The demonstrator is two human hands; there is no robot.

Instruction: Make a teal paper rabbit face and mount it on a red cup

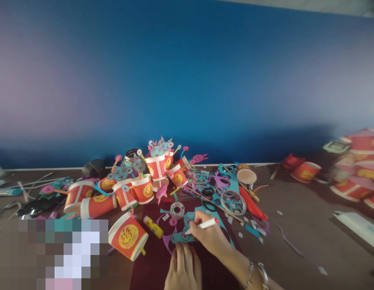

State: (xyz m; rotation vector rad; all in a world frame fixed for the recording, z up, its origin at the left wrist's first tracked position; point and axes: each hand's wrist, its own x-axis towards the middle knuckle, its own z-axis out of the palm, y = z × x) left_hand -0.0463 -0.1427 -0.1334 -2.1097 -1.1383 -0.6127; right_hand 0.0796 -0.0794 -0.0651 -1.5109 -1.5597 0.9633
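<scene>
My right hand (212,237) grips a white marker (206,225) with a red end. The marker's tip rests on a blue paper cutout (180,237), which carries dark curled drawing lines. Flat beside the cutout's lower edge lies my left hand (183,266), fingers stretched out, the tips at the paper. Both are over a dark red mat (150,262). Just above the cutout sits a roll of tape (177,210). To the left are a yellow glue stick (153,226) and a tilted red paper cup (128,237) with a gold emblem.
Several red paper cups (143,188) with blue and pink paper figures crowd the back. Paper scraps, sticks, a larger tape roll (233,202) and a red tube-like object (252,203) lie to the right. More cups (356,187) are stacked far right, near a white box (358,229). A blue wall stands behind.
</scene>
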